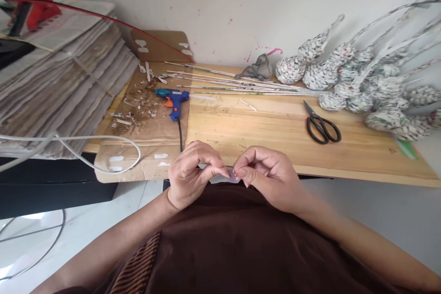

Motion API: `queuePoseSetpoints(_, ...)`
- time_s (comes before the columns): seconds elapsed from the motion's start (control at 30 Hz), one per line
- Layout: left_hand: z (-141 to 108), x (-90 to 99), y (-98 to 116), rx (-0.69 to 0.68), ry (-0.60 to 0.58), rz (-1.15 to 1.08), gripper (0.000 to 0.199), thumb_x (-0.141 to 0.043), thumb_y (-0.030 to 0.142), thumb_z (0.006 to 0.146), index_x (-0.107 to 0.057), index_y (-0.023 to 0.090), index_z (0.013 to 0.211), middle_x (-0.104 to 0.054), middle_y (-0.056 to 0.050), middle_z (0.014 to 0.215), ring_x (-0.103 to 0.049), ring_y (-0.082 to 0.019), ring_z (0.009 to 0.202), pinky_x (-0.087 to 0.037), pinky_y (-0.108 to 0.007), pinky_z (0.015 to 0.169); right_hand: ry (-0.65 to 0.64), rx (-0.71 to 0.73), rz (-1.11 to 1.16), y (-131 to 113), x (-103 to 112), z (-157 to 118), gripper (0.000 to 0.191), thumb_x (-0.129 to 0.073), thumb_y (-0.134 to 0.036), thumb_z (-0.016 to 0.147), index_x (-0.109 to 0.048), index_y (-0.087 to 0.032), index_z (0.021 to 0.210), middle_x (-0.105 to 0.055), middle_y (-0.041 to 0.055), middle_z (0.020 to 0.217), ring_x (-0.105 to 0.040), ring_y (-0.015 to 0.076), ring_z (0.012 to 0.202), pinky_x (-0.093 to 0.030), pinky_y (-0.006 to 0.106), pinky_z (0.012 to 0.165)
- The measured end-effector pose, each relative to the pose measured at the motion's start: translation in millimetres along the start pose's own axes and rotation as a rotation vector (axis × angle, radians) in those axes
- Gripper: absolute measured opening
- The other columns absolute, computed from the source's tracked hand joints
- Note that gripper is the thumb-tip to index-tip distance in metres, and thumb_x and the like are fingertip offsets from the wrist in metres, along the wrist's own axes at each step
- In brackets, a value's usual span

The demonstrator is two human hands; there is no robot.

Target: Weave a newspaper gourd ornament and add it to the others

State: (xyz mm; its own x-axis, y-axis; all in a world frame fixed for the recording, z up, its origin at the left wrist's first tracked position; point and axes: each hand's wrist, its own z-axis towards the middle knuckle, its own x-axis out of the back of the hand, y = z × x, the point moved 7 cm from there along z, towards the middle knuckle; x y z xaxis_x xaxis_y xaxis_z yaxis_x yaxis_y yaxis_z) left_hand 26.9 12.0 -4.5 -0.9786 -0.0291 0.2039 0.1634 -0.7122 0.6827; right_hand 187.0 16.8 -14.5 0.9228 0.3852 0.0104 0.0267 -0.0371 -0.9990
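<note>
My left hand [195,172] and my right hand [268,175] are close together at the table's front edge, just above the dark brown clothing [241,239] on my lap. Thumb and forefinger are pinched on each hand, the fingertips nearly touching. Whatever lies between the fingertips is too small to make out. A pale, whitish piece [225,177] shows below and between the hands. Beyond my left hand, a blue glue gun [176,101] with an orange trigger lies on cardboard. Black-handled scissors [320,124] rest on the wood, beyond my right hand.
Woven paper gourd shapes [322,75] crowd the table's right side. Thin paper rods [220,83] and a grey lump [260,69] lie near the wall. Stacked paper [69,78] stands at left, with a white cable [99,138] in front. Scraps litter the cardboard [144,138].
</note>
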Motion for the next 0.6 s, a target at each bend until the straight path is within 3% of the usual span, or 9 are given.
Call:
queuePoseSetpoints(0.2, 2, 0.8, 5, -0.086, -0.042, 0.1, 0.012, -0.079, 0.026, 0.085, -0.069, 0.02, 0.087, -0.072, 0.0, 0.071, -0.067, -0.014, 0.069, -0.054, -0.033, 0.067, 0.011, 0.05, -0.066, -5, 1, -2, 0.015, -0.073, -0.034, 0.089, -0.071, -0.02, 0.084, -0.069, 0.0016, 0.072, -0.058, 0.0117, 0.06, -0.048, 0.025, 0.056)
queuePoseSetpoints(0.5, 0, 7.7, 1, -0.098, 0.017, 0.195, 0.014, -0.081, 0.015, 0.082, -0.07, 0.021, 0.089, -0.074, 0.001, 0.074, -0.068, -0.014, 0.07, -0.055, -0.032, 0.069, -0.044, -0.089, -0.038, 11, -1, -2, 0.014, -0.079, -0.027, 0.081, -0.068, -0.018, 0.083, -0.07, 0.0016, 0.08, -0.06, 0.0111, 0.067, -0.049, 0.025, 0.063)
queuePoseSetpoints(0.6, 0, 7.7, 2, -0.101, 0.013, 0.192, 0.014, -0.081, 0.014, 0.082, -0.07, 0.021, 0.088, -0.074, 0.001, 0.074, -0.068, -0.014, 0.07, -0.055, -0.033, 0.069, -0.03, -0.147, -0.118, 15, 1, -2, 0.019, -0.083, -0.028, 0.076, -0.067, -0.018, 0.077, -0.069, 0.0009, 0.073, -0.055, 0.0107, 0.061, -0.044, 0.024, 0.056)
